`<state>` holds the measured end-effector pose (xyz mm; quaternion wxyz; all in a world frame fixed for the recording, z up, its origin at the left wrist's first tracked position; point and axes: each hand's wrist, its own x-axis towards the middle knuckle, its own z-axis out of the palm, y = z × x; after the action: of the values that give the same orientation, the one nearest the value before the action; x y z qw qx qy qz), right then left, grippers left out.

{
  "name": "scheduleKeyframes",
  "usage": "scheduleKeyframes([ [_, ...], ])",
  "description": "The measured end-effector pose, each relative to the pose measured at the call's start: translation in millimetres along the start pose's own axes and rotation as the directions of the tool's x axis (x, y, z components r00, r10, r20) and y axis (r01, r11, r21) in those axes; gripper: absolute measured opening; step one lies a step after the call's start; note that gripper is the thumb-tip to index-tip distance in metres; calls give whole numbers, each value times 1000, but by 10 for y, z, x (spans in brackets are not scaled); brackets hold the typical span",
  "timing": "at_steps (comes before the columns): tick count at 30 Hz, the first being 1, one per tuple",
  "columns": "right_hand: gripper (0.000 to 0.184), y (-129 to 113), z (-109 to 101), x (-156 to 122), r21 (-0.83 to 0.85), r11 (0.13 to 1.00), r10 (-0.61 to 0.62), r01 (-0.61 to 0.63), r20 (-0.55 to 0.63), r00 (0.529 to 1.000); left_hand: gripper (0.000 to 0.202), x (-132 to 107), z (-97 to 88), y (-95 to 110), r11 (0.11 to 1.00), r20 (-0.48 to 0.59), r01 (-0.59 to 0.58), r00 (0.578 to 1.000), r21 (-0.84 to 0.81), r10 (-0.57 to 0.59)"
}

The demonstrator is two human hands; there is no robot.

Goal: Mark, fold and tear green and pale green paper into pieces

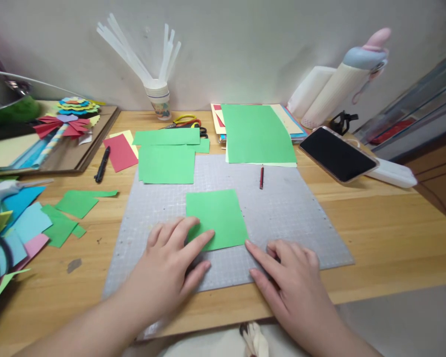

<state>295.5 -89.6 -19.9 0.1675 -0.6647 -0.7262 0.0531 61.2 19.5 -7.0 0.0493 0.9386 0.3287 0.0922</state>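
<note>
A green paper square point(218, 215) lies flat on the grey cutting mat point(282, 218) in front of me. My left hand point(174, 258) rests over its lower left corner, index fingertip on the paper and thumb on the mat. At the lower right corner, my right hand point(290, 275) touches the edge with its index fingertip; its thumb is apart and the other fingers are curled. Neither hand grips anything. Behind the square, more cut green paper point(167, 164) lies on the mat's far left. A short red pencil point(261, 177) lies at the mat's far right.
Paper scraps point(29, 223) spread over the left side, near a black pen point(102, 164). Paper cups with white strips point(159, 99), scissors point(186, 120) and a stack of coloured sheets point(258, 134) stand or lie at the back. A phone point(338, 153) and bottle point(338, 89) are at right.
</note>
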Motion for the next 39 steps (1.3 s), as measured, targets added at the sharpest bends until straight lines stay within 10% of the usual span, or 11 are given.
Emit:
scheduleKeyframes([
  [5, 34, -6, 32, 11, 54, 999, 13, -10, -47, 999, 48, 15, 61, 207, 987, -82, -148, 985, 66, 153],
  [22, 32, 5, 26, 13, 83, 996, 38, -32, -72, 997, 41, -357, -126, 274, 964, -235, 197, 960, 177, -153],
  [29, 31, 42, -38, 21, 44, 999, 29, -26, -80, 996, 35, -365, -199, 257, 959, -205, 159, 973, 236, -111],
  [39, 29, 122, -108, 168, 119, 993, -24, 27, -26, 999, 21, 252, -365, -118, 940, -63, 340, 939, 40, -337],
])
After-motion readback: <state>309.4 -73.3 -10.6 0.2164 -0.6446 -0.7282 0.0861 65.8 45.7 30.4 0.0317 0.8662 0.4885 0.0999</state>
